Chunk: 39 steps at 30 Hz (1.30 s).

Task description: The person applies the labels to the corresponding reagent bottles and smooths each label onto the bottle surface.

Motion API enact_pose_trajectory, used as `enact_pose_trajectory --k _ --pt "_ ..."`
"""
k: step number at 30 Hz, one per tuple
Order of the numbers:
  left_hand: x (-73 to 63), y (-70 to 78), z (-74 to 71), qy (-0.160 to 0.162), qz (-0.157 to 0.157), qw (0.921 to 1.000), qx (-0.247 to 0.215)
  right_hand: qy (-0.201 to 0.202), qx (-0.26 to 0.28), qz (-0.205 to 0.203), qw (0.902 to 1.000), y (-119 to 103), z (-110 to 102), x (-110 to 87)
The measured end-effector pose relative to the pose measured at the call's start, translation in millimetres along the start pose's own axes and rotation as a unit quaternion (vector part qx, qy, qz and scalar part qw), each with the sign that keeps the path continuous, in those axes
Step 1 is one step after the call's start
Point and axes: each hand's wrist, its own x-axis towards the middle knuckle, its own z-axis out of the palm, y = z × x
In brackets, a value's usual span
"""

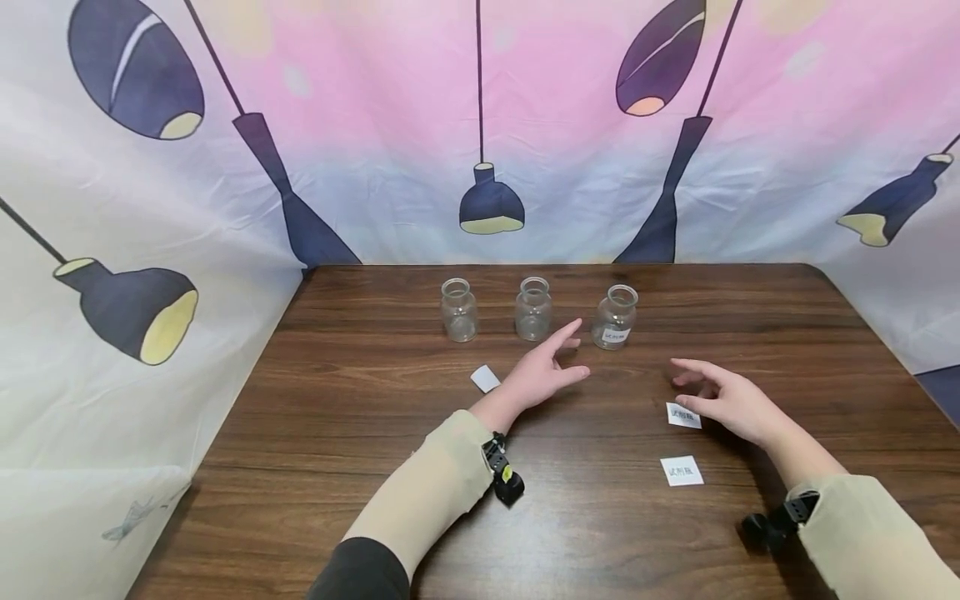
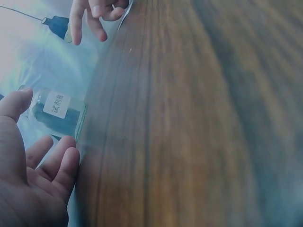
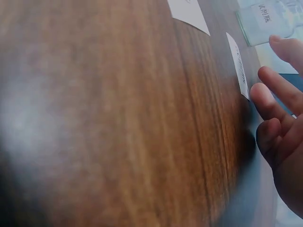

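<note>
Three clear glass jars stand in a row near the table's back edge: a left jar [image 1: 459,312], a middle jar [image 1: 533,310] and a right jar [image 1: 617,312]. The right jar bears a white label [image 1: 616,336] with printed characters, also plain in the left wrist view. My left hand [image 1: 542,372] reaches between the middle and right jars, fingers spread and holding nothing. My right hand [image 1: 731,404] hovers with loosely bent fingers over a printed label [image 1: 683,415]; its fingers look apart from the paper. Another printed label [image 1: 682,471] lies nearer to me.
A white slip [image 1: 485,378] lies left of my left wrist, partly behind it. The brown wooden table [image 1: 360,400] meets a hanging cloth [image 1: 405,167] with printed lamps at its back and sides.
</note>
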Motion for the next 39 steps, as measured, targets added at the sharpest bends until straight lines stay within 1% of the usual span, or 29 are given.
enact_pose_trajectory --k 7,12,17,21,23,30,35,39 --pt "-3.1 -2.5 -3.0 -0.007 0.003 0.9999 0.011 0.008 -0.032 -0.011 0.9994 2.0 2.8 -5.4" --pt "-10.8 -4.9 -6.5 -0.028 -0.004 0.9994 0.019 0.008 -0.041 -0.016 0.9990 2.8 6.9 -10.2" --pt "-17.8 -6.5 -10.8 -0.047 -0.005 0.9984 0.030 0.019 -0.061 -0.043 0.9970 2.8 11.5 -14.8" --pt "-21.1 -8.4 -12.5 -0.047 -0.004 0.9981 0.039 0.025 -0.074 -0.068 0.9946 2.3 14.9 -16.3" --pt "-22.2 -9.7 -12.8 -0.048 -0.004 0.9981 0.040 0.020 -0.078 -0.076 0.9939 1.6 15.9 -16.9" --pt "-21.4 -11.6 -13.1 -0.052 -0.001 0.9981 0.033 0.017 -0.086 -0.076 0.9932 0.9 16.0 -17.8" --pt "-19.1 -9.4 -14.1 -0.046 -0.001 0.9986 0.026 0.032 -0.095 -0.084 0.9914 1.7 14.6 -16.8" --pt "-18.4 -8.9 -14.4 -0.039 0.001 0.9988 0.029 0.043 -0.100 -0.079 0.9909 2.6 12.8 -18.1"
